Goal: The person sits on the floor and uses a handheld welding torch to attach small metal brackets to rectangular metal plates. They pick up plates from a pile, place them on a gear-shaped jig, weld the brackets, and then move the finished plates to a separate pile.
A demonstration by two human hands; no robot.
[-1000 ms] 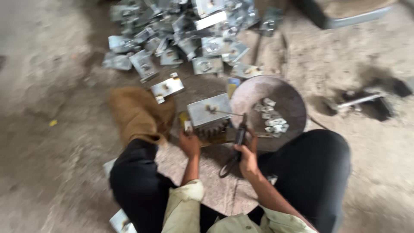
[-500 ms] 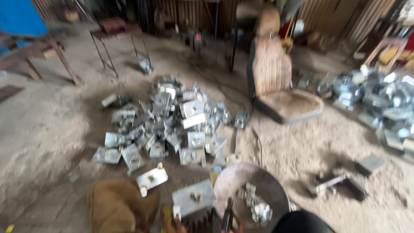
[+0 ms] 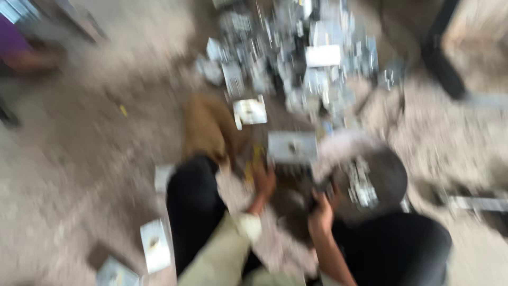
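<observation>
Everything is smeared by motion, so I tell only what reads clearly. I sit on the dusty concrete floor point(image 3: 79, 175) with my knees spread in black trousers, so the work lies between my legs, within reach of both arms.

Far left on the floor lie two small pale metal plates point(image 3: 154, 244), near my left knee and apart from the rest. Beside that knee sits a brown crumpled cloth or sack point(image 3: 203, 127), just short of the work.

My left hand point(image 3: 263, 181) rests at the near left corner of a flat grey square metal plate point(image 3: 292, 146) that lies in front of me; I seem to be steadying it, but I cannot tell whether the fingers are closed on it.

My right hand point(image 3: 321, 212) is curled around a dark slim tool point(image 3: 324, 189), its tip aimed toward the plate's near edge.

Just right of that sits a round dark metal pan point(image 3: 389, 177) holding small shiny metal pieces point(image 3: 361, 186), close to my right hand.

Beyond the plate, a heap of grey metal brackets point(image 3: 296, 58) spreads across the floor.
</observation>
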